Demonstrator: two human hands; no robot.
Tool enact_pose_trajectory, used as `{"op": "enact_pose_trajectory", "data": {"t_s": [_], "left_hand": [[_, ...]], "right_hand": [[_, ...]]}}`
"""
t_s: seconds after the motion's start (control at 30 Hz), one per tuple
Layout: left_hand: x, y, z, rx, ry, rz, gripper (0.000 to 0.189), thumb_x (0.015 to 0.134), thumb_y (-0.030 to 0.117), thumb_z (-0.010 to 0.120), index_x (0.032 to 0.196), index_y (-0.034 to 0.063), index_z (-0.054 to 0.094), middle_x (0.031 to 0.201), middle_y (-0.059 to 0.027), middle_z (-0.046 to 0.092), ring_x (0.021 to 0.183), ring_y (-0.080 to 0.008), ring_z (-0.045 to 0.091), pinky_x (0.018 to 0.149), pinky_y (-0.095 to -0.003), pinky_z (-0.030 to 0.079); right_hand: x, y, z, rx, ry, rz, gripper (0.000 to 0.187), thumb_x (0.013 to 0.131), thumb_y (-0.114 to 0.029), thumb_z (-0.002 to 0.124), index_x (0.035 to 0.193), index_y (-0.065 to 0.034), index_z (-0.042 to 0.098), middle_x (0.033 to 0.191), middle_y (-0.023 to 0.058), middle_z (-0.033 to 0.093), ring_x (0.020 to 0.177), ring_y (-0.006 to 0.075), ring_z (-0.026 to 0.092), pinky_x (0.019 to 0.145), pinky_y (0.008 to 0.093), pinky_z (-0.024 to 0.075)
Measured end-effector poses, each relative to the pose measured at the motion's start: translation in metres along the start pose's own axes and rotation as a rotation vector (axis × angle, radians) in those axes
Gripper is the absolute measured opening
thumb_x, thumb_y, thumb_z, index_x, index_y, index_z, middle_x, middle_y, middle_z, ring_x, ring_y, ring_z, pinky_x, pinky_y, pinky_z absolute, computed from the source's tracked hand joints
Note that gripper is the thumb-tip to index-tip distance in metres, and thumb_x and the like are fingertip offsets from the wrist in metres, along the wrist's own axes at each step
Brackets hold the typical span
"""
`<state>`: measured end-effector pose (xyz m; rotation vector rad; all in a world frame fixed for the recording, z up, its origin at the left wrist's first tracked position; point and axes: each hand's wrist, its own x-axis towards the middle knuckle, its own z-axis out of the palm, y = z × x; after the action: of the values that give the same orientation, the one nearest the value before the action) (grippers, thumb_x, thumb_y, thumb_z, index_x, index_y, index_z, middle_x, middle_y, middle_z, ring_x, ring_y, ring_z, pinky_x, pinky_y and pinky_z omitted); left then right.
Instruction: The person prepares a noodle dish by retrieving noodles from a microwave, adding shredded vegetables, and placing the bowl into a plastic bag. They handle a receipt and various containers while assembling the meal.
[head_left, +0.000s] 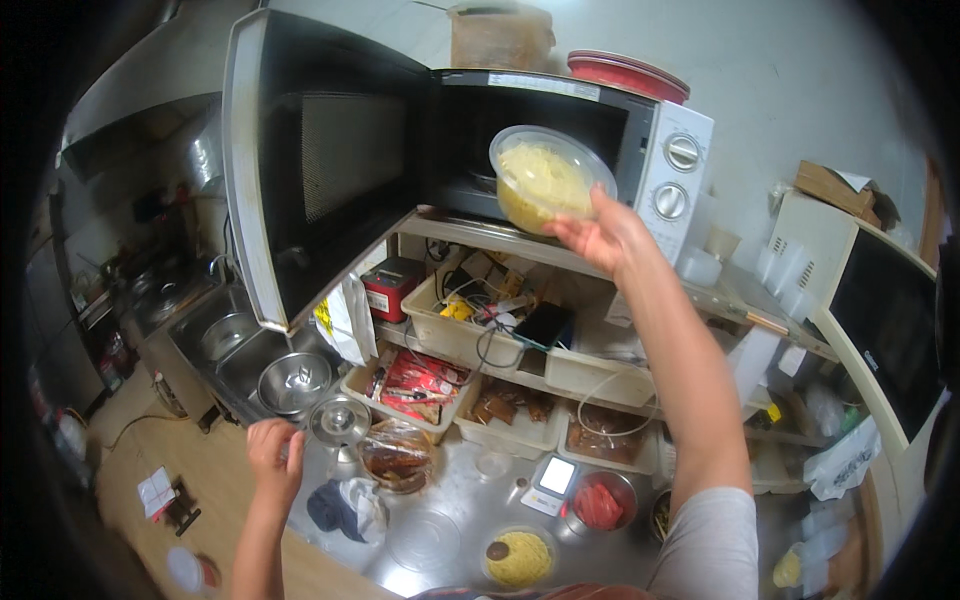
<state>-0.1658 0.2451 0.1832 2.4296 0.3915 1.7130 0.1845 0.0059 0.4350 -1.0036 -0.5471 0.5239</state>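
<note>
My right hand (596, 229) grips the rim and side of a clear plastic bowl (555, 176) of pale yellow noodles. The bowl is tilted in front of the open cavity of a white microwave oven (686, 120). The microwave door (330, 150) is swung wide to the left. My left hand (274, 457) is lower left in the air, its fingers curled, with nothing visible in it. It is nearest to a steel pot lid (339, 421). Below, on the steel worktop (450, 495), a second round container of yellow noodles (517, 559) holds a brown round item.
A clear round lid (424, 540), a dark-and-white cloth (349, 510), a kitchen scale (551, 487) and a steel bowl with red contents (600, 502) lie on the worktop. Shelf bins (465, 330) stand beneath the microwave. Left are a sink (240, 360) and steel bowl (294, 382); right, a monitor (877, 322).
</note>
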Motion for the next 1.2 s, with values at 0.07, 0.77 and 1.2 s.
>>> {"op": "enact_pose_trajectory", "data": {"t_s": [0.07, 0.77, 1.2], "left_hand": [[-0.008, -0.027, -0.015, 0.047, 0.007, -0.052, 0.007, 0.071, 0.006, 0.061, 0.071, 0.0031, 0.055, 0.074, -0.0099, 0.055, 0.070, -0.0268, 0.050, 0.067, -0.0345, 0.039], [0.086, -0.003, 0.039, -1.037, 0.232, 0.033, 0.077, 0.075, 0.015, 0.059, 0.137, -0.0008, 0.016, 0.137, -0.0146, 0.028, 0.127, -0.0259, 0.027, 0.105, -0.0392, 0.015], [0.148, 0.227, 0.180, -0.500, 0.032, 0.390, 0.075, 0.063, 0.002, 0.053, 0.132, -0.0012, 0.026, 0.130, -0.0190, 0.036, 0.125, -0.0327, 0.029, 0.105, -0.0430, 0.016]], "right_hand": [[0.048, -0.003, 0.012, 0.042, 0.093, -0.027, 0.048, 0.095, -0.035, 0.030, 0.126, 0.0021, 0.024, 0.115, 0.0304, 0.043, 0.088, 0.0387, 0.057, 0.066, 0.0417, 0.0561], [-0.072, 0.085, 0.029, -0.809, -0.076, -0.112, 0.065, 0.087, -0.042, 0.050, 0.127, 0.0048, 0.028, 0.072, 0.0135, 0.061, 0.049, 0.0152, 0.058, 0.042, 0.0271, 0.0484], [-0.319, 0.141, -0.126, -0.773, 0.204, -0.169, 0.022, 0.083, -0.006, 0.054, 0.104, 0.0011, 0.056, 0.076, 0.0077, 0.064, 0.055, 0.0090, 0.058, 0.051, 0.0212, 0.0466]]}}
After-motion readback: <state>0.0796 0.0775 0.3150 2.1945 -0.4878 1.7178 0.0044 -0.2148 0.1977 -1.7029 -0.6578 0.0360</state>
